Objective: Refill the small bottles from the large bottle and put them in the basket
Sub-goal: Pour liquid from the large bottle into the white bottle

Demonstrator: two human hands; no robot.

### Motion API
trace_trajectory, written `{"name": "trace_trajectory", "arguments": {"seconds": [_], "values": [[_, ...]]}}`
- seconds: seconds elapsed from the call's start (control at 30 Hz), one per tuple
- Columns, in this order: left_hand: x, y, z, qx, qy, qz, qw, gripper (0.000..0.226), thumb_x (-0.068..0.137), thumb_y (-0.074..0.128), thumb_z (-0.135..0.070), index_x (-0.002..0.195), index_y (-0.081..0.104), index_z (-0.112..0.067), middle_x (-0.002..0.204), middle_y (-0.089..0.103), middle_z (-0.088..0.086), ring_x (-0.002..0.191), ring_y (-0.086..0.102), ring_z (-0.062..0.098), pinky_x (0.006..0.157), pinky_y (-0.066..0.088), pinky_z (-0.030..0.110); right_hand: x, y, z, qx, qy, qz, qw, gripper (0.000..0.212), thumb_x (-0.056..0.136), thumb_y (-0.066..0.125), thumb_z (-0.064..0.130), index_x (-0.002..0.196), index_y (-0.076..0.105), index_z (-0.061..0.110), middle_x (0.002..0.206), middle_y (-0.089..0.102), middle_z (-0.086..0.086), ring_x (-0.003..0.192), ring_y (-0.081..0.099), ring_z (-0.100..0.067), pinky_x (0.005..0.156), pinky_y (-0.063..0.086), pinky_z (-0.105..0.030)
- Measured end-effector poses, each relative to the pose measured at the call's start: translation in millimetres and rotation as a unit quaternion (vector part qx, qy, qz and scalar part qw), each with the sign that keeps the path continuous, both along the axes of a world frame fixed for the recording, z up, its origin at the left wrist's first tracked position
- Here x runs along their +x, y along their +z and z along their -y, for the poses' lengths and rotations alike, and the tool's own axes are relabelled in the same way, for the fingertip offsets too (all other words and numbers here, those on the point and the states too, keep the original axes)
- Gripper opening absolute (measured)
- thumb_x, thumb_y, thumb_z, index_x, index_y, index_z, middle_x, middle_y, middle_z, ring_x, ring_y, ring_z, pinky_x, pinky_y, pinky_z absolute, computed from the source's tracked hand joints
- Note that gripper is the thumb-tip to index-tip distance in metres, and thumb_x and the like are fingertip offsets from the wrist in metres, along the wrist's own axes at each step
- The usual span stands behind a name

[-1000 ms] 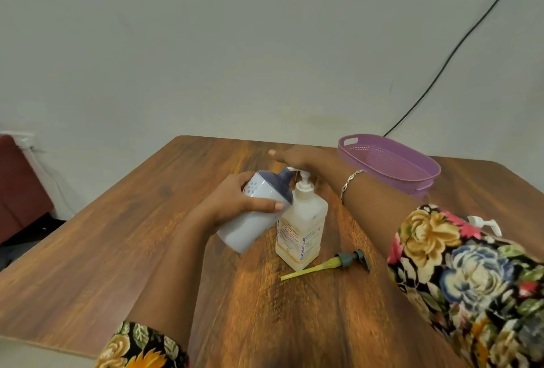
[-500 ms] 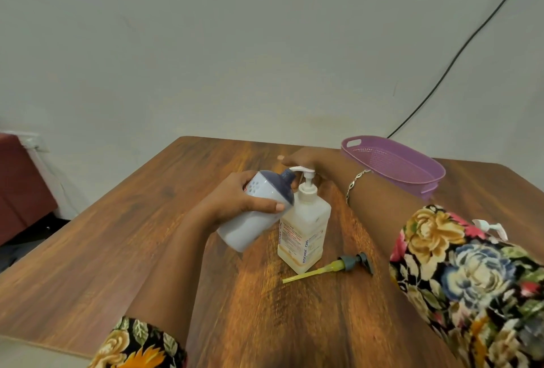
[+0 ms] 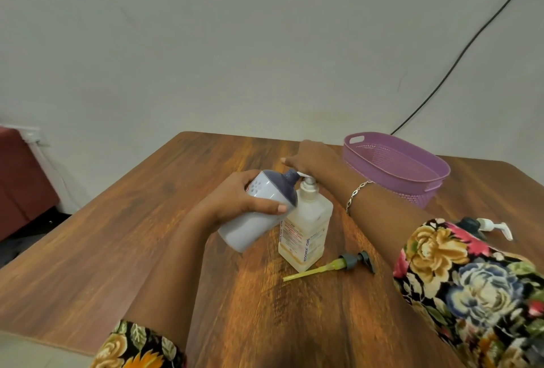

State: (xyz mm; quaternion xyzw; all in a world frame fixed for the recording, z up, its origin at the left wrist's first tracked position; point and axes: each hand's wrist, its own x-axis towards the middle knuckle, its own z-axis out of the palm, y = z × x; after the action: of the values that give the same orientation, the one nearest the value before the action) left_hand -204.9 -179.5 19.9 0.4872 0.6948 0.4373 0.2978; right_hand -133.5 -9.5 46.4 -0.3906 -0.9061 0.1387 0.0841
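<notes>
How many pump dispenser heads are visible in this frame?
3. A white pump on the square translucent bottle, under the right hand; a loose grey pump with a yellow-green tube, lying beside that bottle; a second white pump past the floral sleeve, which may hide more.

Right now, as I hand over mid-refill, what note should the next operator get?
Left hand grips the white bottle, tilted, neck at the spout of the square pump bottle.
Right hand presses that pump's head.
Loose pump lies on the table beside it; another pump bottle is half hidden by the right sleeve.
Refilling seems under way.
Left: finish filling, probably refit the pump, put bottles in the purple basket, which shows no bottle yet.
</notes>
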Motion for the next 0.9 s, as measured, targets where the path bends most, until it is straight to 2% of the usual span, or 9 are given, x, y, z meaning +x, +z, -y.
{"name": "trace_trajectory", "arguments": {"seconds": [0.07, 0.17, 0.27, 0.4, 0.47, 0.6, 0.7, 0.8, 0.9], "values": [[0.2, 1.3, -0.9, -0.002, -0.007, -0.008, 1.0, 0.067, 0.049, 0.076, -0.045, 0.107, 0.057, -0.02, 0.097, 0.066, 0.001, 0.083, 0.066, 0.018, 0.061, 0.054, 0.024, 2.7, 0.9, 3.1, 0.027, 0.002, -0.023, 0.999, 0.039, 0.09, 0.054, 0.042, 0.101, 0.059, 0.005, 0.106, 0.064, -0.012, 0.092, 0.059, -0.027, 0.07, 0.04, -0.03], [1.4, 4.6, -0.7, -0.005, -0.013, -0.02, 1.0, 0.066, 0.047, 0.075, -0.048, 0.104, 0.057, -0.023, 0.096, 0.065, 0.0, 0.083, 0.065, 0.016, 0.061, 0.053, 0.021, 6.6, 5.8, 7.5, 0.059, 0.006, -0.036, 0.998, 0.038, 0.092, 0.051, 0.041, 0.105, 0.058, 0.005, 0.105, 0.063, -0.01, 0.089, 0.057, -0.025, 0.069, 0.038, -0.03], [1.7, 7.0, 2.0, -0.001, -0.007, -0.013, 1.0, 0.069, 0.041, 0.072, -0.054, 0.102, 0.056, -0.025, 0.094, 0.065, -0.002, 0.081, 0.065, 0.014, 0.058, 0.052, 0.019, 8.7, 20.6, 7.2, 0.059, 0.005, -0.028, 0.998, 0.029, 0.095, 0.045, 0.038, 0.09, 0.056, 0.011, 0.098, 0.063, -0.006, 0.081, 0.052, -0.023, 0.068, 0.037, -0.03], [2.2, 8.0, 3.3, 0.001, -0.016, -0.02, 1.0, 0.072, 0.039, 0.07, -0.056, 0.102, 0.056, -0.025, 0.095, 0.065, -0.001, 0.082, 0.065, 0.014, 0.06, 0.053, 0.021, 11.0, 30.7, 9.1, -0.055, -0.011, 0.007, 0.998, 0.05, 0.097, 0.035, 0.046, 0.072, 0.05, 0.006, 0.067, 0.057, -0.007, 0.058, 0.054, -0.022, 0.064, 0.047, -0.032], [3.7, 6.6, 3.7, 0.006, -0.017, -0.003, 1.0, 0.068, 0.039, 0.072, -0.053, 0.099, 0.057, -0.025, 0.092, 0.066, -0.002, 0.077, 0.067, 0.012, 0.058, 0.053, 0.02, 9.2, 22.9, 10.6, -0.049, -0.029, 0.012, 0.998, 0.047, 0.097, 0.036, 0.046, 0.07, 0.049, 0.01, 0.066, 0.056, -0.007, 0.057, 0.053, -0.02, 0.067, 0.048, -0.031], [4.2, 2.6, 6.4, 0.012, -0.019, 0.013, 1.0, 0.069, 0.042, 0.075, -0.05, 0.103, 0.058, -0.021, 0.093, 0.068, 0.001, 0.078, 0.069, 0.016, 0.063, 0.057, 0.027, 6.0, 10.6, 10.0, -0.073, -0.013, -0.051, 0.996, 0.044, 0.095, 0.042, 0.042, 0.064, 0.044, 0.012, 0.061, 0.052, -0.004, 0.055, 0.048, -0.016, 0.052, 0.035, -0.025], [4.6, 1.4, 8.0, 0.017, -0.022, 0.019, 0.999, 0.068, 0.043, 0.075, -0.049, 0.104, 0.058, -0.023, 0.094, 0.067, 0.001, 0.079, 0.068, 0.016, 0.063, 0.056, 0.026, 8.5, 13.7, 13.4, -0.076, 0.037, -0.046, 0.995, 0.03, 0.093, 0.047, 0.022, 0.066, 0.051, 0.007, 0.062, 0.052, -0.006, 0.052, 0.046, -0.017, 0.048, 0.034, -0.025], [5.5, -1.9, 8.5, 0.02, -0.022, 0.029, 0.999, 0.07, 0.044, 0.075, -0.048, 0.106, 0.057, -0.022, 0.095, 0.067, 0.001, 0.079, 0.068, 0.016, 0.063, 0.056, 0.027, 8.8, 13.7, 14.5, -0.069, 0.082, -0.023, 0.994, 0.02, 0.086, 0.048, 0.009, 0.087, 0.066, 0.0, 0.083, 0.064, -0.013, 0.064, 0.054, -0.021, 0.056, 0.041, -0.029], [8.2, -5.2, 8.9, 0.026, -0.029, 0.043, 0.998, 0.066, 0.045, 0.076, -0.047, 0.105, 0.059, -0.024, 0.094, 0.068, 0.0, 0.078, 0.069, 0.015, 0.064, 0.057, 0.027, 11.7, 12.5, 13.6, -0.059, 0.157, -0.049, 0.985, 0.02, 0.086, 0.049, 0.013, 0.08, 0.068, 0.011, 0.089, 0.068, -0.006, 0.081, 0.061, -0.023, 0.073, 0.049, -0.035]]}}
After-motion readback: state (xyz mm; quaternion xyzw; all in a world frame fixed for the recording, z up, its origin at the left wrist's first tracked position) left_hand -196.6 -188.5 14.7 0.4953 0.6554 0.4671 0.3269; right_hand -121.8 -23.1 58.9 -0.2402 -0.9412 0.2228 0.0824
